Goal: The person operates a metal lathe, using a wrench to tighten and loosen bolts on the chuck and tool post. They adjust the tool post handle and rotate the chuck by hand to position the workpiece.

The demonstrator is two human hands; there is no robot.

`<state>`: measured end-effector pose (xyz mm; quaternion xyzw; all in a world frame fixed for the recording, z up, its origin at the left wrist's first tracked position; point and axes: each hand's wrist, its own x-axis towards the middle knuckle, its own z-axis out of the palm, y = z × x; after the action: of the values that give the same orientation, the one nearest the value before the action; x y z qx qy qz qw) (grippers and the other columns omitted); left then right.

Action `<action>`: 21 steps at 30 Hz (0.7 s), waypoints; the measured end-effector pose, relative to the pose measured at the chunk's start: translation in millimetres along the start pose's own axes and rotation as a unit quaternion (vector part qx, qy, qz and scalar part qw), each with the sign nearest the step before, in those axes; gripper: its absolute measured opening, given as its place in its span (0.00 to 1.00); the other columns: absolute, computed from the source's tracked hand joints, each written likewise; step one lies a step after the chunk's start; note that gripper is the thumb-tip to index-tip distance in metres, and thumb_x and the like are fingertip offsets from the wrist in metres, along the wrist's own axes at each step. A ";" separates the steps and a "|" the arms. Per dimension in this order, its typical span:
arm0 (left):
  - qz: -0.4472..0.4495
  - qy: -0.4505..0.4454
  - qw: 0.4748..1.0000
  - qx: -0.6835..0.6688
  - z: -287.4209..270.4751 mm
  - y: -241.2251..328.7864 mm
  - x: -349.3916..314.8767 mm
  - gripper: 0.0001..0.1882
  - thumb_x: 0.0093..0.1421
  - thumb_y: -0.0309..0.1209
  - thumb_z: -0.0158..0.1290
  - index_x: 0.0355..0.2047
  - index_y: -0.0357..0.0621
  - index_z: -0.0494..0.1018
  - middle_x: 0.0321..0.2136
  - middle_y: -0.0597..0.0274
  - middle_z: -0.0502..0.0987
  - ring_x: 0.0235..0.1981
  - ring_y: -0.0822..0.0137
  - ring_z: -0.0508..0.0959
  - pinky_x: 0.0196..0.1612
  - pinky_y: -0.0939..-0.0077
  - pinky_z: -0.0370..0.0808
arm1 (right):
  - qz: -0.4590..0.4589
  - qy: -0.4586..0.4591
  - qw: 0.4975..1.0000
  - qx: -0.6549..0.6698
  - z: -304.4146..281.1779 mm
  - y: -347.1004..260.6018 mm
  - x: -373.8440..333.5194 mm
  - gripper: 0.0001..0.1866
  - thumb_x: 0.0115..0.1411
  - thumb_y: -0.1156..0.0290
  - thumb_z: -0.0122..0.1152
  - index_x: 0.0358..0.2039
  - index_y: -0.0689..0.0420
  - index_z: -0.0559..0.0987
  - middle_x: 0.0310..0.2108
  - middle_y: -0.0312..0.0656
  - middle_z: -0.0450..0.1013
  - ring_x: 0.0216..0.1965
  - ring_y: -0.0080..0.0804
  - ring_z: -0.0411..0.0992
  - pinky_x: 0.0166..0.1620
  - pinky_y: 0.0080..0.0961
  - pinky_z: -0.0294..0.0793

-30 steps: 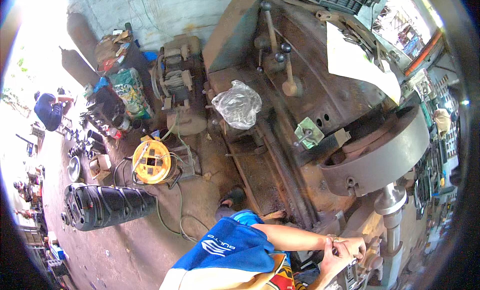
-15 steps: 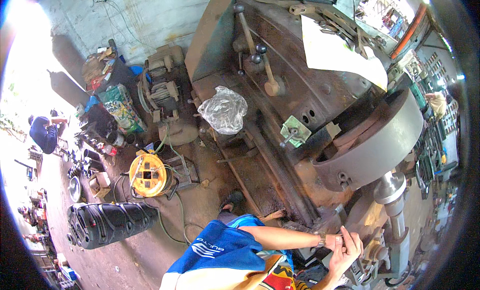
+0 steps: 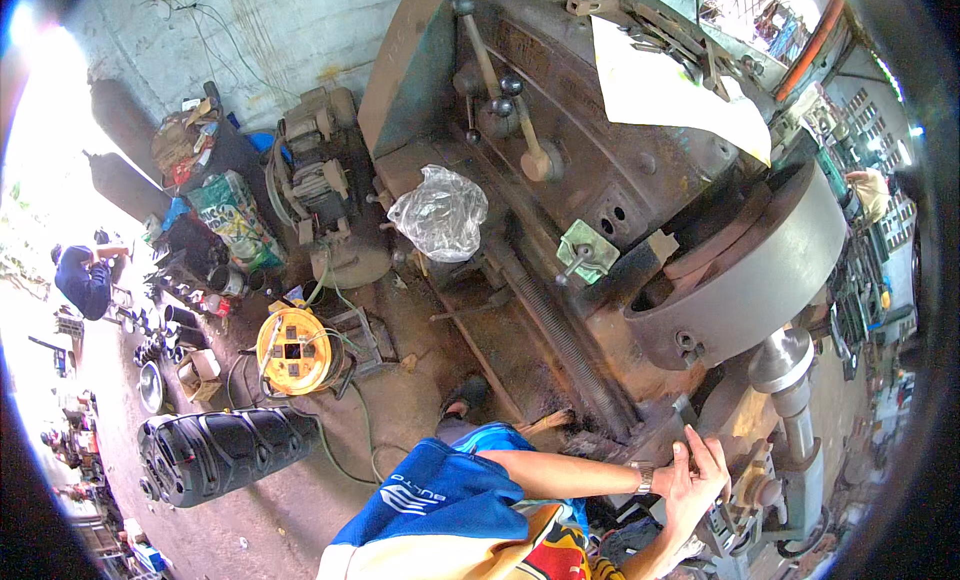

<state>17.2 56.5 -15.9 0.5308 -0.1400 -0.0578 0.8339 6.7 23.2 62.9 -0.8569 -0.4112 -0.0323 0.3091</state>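
Note:
From the lower edge, my left forearm in a blue sleeve reaches right, with a metal-band wristwatch (image 3: pixel 643 477) on its wrist. My left hand (image 3: pixel 664 483) lies mostly hidden behind the other hand, so its fingers do not show clearly. My right hand (image 3: pixel 703 478) crosses over it, its fingers apart and pointing away from me, with nothing visible in them. Both hands are beside the bed of a large lathe, near a dark metal block (image 3: pixel 668 430). Beyond them is the lathe's big round chuck (image 3: pixel 745 290); to their right, the tailstock's conical centre (image 3: pixel 782 362).
A long threaded screw (image 3: pixel 560 345) runs along the lathe. Crumpled clear plastic (image 3: pixel 440 213) and white paper (image 3: pixel 665 95) lie on the machine. On the floor at left are a yellow cable reel (image 3: pixel 292 352), a black ribbed case (image 3: pixel 230 455) and loose cable. Another person (image 3: pixel 84 278) crouches far left.
The fingers of my right hand have spread and straightened a little. The whole view has shifted slightly; the machine and floor items are otherwise the same.

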 end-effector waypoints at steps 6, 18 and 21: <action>-0.007 -0.005 1.000 0.004 -2.4 -2.1 -1.3 0.17 0.55 0.27 0.64 0.43 0.41 0.73 0.41 0.54 0.81 0.42 0.65 0.79 0.48 0.69 0.74 | 0.004 -0.016 1.000 -0.022 0.7 -3.2 8.6 0.17 0.52 0.73 0.69 0.42 0.66 0.82 0.31 0.48 0.73 0.31 0.42 0.71 0.37 0.32 0.70; 0.014 0.004 1.000 0.001 -2.8 -0.3 -7.5 0.21 0.55 0.27 0.66 0.47 0.42 0.71 0.44 0.52 0.80 0.46 0.64 0.79 0.51 0.68 0.75 | 0.052 -0.008 0.999 0.012 10.2 -10.1 23.4 0.13 0.48 0.77 0.68 0.37 0.64 0.83 0.31 0.50 0.76 0.33 0.46 0.76 0.38 0.35 0.74; 0.037 -0.005 0.999 0.004 -3.4 -1.8 -6.1 0.22 0.55 0.27 0.66 0.48 0.42 0.70 0.45 0.51 0.80 0.47 0.63 0.79 0.52 0.68 0.75 | 0.025 0.010 1.000 -0.015 12.9 -9.6 20.8 0.13 0.47 0.71 0.73 0.33 0.61 0.82 0.31 0.48 0.78 0.34 0.47 0.77 0.39 0.36 0.75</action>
<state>12.4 60.2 -19.9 0.5282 -0.1641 -0.0288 0.8326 10.9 49.2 63.8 -0.8714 -0.3857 -0.0389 0.3006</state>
